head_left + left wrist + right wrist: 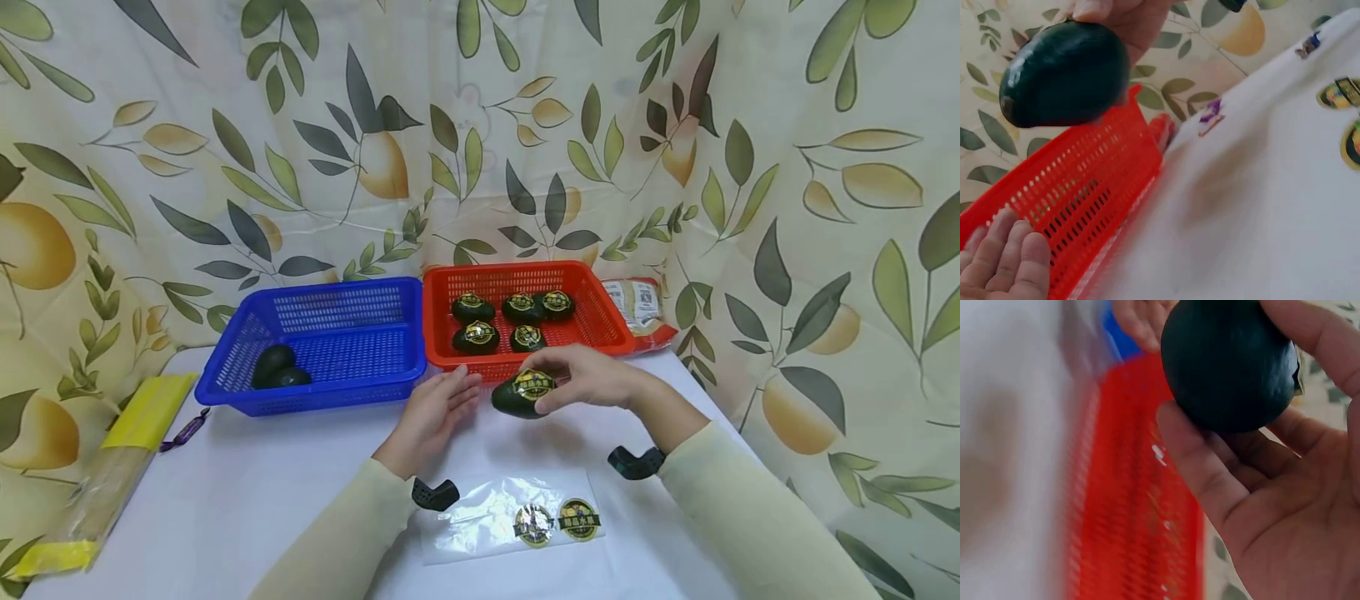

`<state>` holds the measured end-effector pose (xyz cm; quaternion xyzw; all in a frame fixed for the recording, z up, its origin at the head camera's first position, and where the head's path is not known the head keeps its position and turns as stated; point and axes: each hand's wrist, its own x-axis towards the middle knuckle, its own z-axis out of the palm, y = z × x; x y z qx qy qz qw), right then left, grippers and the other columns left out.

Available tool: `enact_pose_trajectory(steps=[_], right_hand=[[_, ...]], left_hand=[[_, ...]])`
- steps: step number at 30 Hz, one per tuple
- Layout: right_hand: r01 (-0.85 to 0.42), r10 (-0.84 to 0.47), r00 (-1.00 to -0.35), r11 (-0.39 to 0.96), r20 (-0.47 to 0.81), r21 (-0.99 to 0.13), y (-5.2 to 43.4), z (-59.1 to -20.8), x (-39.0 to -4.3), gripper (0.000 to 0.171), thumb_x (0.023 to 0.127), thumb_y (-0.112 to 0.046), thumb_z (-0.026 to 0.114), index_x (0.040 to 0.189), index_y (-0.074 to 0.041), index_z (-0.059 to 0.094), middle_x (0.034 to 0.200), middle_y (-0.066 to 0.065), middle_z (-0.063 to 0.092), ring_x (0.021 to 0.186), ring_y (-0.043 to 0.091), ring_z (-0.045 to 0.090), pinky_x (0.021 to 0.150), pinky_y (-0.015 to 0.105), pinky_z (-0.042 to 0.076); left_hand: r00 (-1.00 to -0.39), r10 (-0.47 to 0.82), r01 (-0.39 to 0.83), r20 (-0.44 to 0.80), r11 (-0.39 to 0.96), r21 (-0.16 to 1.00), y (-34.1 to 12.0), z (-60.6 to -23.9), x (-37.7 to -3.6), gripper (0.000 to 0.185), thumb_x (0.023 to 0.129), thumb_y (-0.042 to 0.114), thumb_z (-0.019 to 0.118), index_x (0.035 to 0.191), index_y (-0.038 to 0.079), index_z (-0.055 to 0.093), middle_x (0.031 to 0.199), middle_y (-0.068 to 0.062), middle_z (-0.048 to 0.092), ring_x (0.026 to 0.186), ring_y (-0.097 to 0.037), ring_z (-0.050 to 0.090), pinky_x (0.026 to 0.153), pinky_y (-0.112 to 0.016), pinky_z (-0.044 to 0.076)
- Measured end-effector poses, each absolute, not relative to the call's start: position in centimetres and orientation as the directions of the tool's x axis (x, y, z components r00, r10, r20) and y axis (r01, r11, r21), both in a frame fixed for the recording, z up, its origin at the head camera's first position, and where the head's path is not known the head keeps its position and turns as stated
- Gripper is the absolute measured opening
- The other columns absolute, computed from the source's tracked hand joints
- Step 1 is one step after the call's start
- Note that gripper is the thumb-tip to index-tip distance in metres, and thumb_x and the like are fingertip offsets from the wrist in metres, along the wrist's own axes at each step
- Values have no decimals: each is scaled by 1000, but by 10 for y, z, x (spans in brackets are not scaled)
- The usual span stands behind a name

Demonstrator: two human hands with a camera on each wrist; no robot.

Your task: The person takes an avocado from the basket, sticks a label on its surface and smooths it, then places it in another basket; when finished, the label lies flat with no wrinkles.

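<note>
White-covered bench [300, 500] first. On it sit a blue perforated plastic basket [330, 392] with two dark green avocados [277, 367] inside, no labels showing, and right beside it a red perforated plastic basket [600, 321] with five dark avocados with round gold stickers [477, 337]. In front of the red one, the right hand [592, 375] has its grip wrapped round one more stickered dark green avocado [525, 393], held just above the bench. Left hand [435, 412] is relaxed, grip released, just beside it. Clear sticker sheet [480, 517] up front holds two gold stickers [558, 522].
</note>
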<state>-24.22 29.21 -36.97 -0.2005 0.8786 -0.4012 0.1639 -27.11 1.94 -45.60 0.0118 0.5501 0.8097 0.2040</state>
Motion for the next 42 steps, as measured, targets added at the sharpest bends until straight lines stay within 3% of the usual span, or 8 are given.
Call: enact_pose_trajectory(steps=[4,10,20,26,32,39,42], right_hand=[[-181,-451,-882,587,-133,-789,314,-345,-265,52,84,-27,85,131,-16,64,128,7,65,118,30,59,99,39,52],[-81,-373,-907,607,-195,-790,334,-320,-312,54,87,-22,81,135,-9,57,135,14,58,123,32,54,98,38,56],[56,-323,-904,561,-280,-826,349,-323,-380,52,94,-10,73,138,2,48,137,19,53,114,28,62,104,45,55],[89,-271,-891,680,-363,-727,355,-338,-403,58,94,-18,76,140,0,46,138,17,48,115,30,55,108,48,49],[133,-236,-857,757,-458,-639,357,-348,-417,62,93,-20,76,142,-1,45,142,20,46,126,35,48,115,50,44],[136,-251,-795,813,-552,-566,359,-362,-427,63,93,-20,77,143,0,44,140,21,46,126,35,48,117,51,43],[125,-216,-793,857,-569,-500,356,-363,-428,67,91,-26,79,146,-6,47,143,21,44,130,37,43,112,53,47]], left_hand=[[-927,299,-338,-225,-408,848,28,-451,-275,46,108,30,58,139,-3,52,133,-19,67,115,-24,69,104,-35,56],[-934,245,-346,-259,-448,824,33,-448,-280,46,108,27,58,141,-4,50,128,-21,69,119,-30,69,95,-31,60],[-934,237,-347,-267,-420,838,30,-449,-281,40,107,25,59,137,-2,53,124,-18,72,102,-20,75,99,-35,59],[-939,216,-338,-268,-433,835,32,-449,-281,36,107,25,60,132,0,57,121,-18,74,101,-21,75,97,-34,59],[-935,227,-345,-271,-419,840,33,-450,-281,48,107,27,60,142,-4,50,118,-14,75,107,-23,74,99,-34,58],[-940,222,-332,-261,-400,854,31,-452,-279,51,106,31,61,144,-1,50,126,-17,73,104,-20,75,100,-35,58],[-942,210,-328,-263,-398,857,30,-451,-280,48,106,32,62,142,1,54,124,-15,74,104,-20,75,96,-32,59]])
